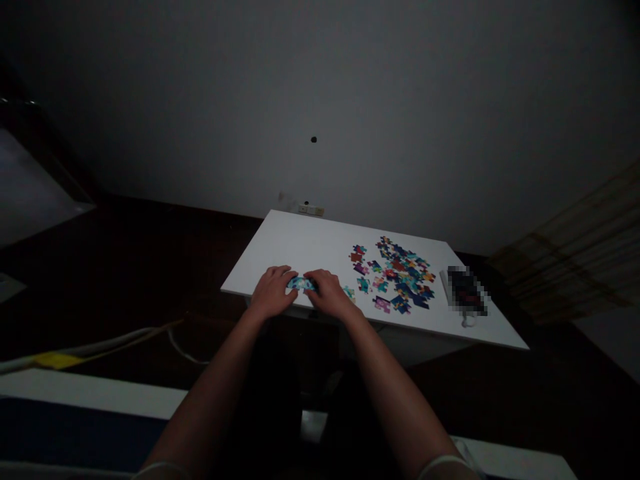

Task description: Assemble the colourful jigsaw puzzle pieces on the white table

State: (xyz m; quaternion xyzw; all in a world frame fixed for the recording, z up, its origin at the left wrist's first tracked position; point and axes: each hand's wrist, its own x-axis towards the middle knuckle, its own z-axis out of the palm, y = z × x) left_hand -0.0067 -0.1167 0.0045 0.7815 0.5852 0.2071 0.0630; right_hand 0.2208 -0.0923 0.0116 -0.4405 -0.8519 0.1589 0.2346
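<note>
Both hands rest near the front edge of a white board (280, 247). My left hand (273, 293) and my right hand (330, 295) grip a small joined cluster of blue and white jigsaw pieces (301, 284) from either side, their fingertips meeting over it. A single teal piece (349, 292) lies just beyond my right hand. To the right is a loose heap of multicoloured jigsaw pieces (395, 273), some of them scattered apart. The undersides of the held pieces are hidden.
A pixelated, unreadable dark object (467, 290) lies on a white sheet at the board's right side. The board sits on a dark surface (125, 247). A pale cable (115, 342) runs at the left. A wall with a small socket plate (311, 210) stands behind.
</note>
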